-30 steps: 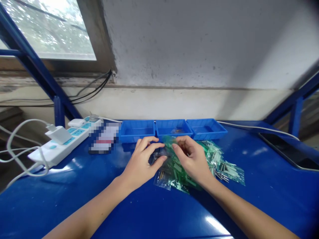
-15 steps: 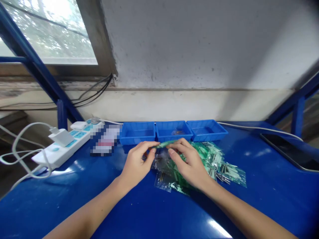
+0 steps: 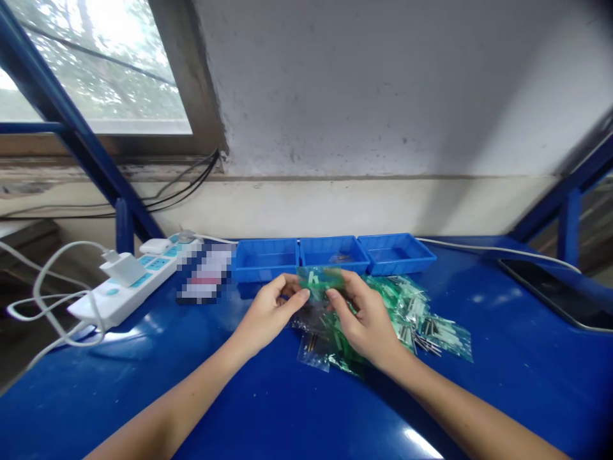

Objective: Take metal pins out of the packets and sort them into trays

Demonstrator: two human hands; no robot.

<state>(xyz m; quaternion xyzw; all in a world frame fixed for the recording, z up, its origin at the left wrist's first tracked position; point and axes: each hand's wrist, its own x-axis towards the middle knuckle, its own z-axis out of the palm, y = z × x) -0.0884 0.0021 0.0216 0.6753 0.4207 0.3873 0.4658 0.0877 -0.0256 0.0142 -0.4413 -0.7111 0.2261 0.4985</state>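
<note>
Pinching a small green bag point(image 3: 323, 278) near its eight o'clock edge, the left hand point(image 3: 265, 314) has its thumb in front. Half a second ago that bag was edge-on; now it stands broadside to the person and a pale piece point(image 3: 313, 279) shows, apparently inside, so I'd judge the contents are easier to see. The bag lies between both thumb tips, reaching above them toward twelve o'clock. The right hand point(image 3: 368, 317) grips it near four o'clock (fingers behind mostly hidden). Further right, at four o'clock from the bag, spreads a pile of green bags point(image 3: 400, 291).
</note>
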